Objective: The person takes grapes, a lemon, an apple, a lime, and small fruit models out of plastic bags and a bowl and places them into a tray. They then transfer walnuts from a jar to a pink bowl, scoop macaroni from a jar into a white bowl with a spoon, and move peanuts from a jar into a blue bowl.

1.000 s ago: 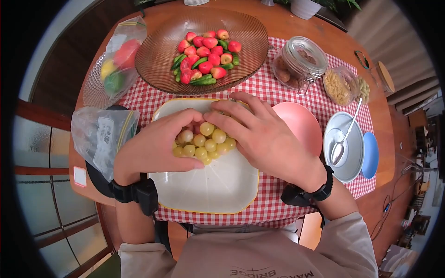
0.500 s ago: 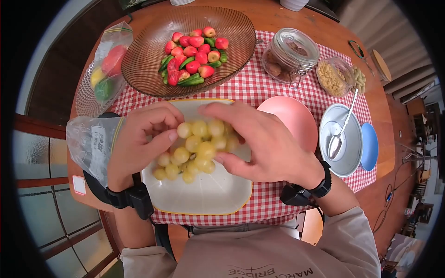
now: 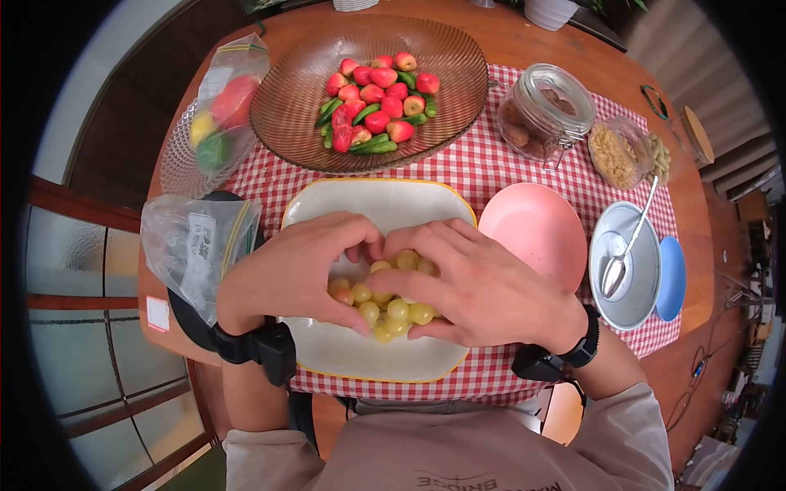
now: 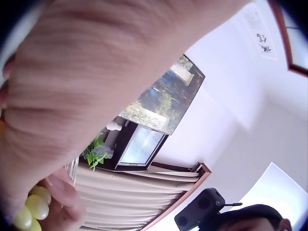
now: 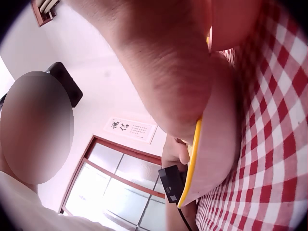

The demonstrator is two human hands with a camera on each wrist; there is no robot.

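Clamped on the grapes (image 3: 398,309) from 10 o'clock by the left hand (image 3: 291,266) and from about 2 o'clock by the right hand (image 3: 483,286), over the middle of the dish (image 3: 393,200), with no telling whether resting on it or just above. Probably light and floppy as a bunch, smooth and apt to slip or come loose under a squeeze, so best taken by any stem at 12 o'clock, or cupped from 6 o'clock. Hard to make out: stem, covered upper side and several fingertips, with only a few grapes at 7 o'clock in the left wrist view

A pink plate (image 3: 534,237) lies near a pale bowl (image 3: 634,313) (spoon (image 3: 613,276) inside).
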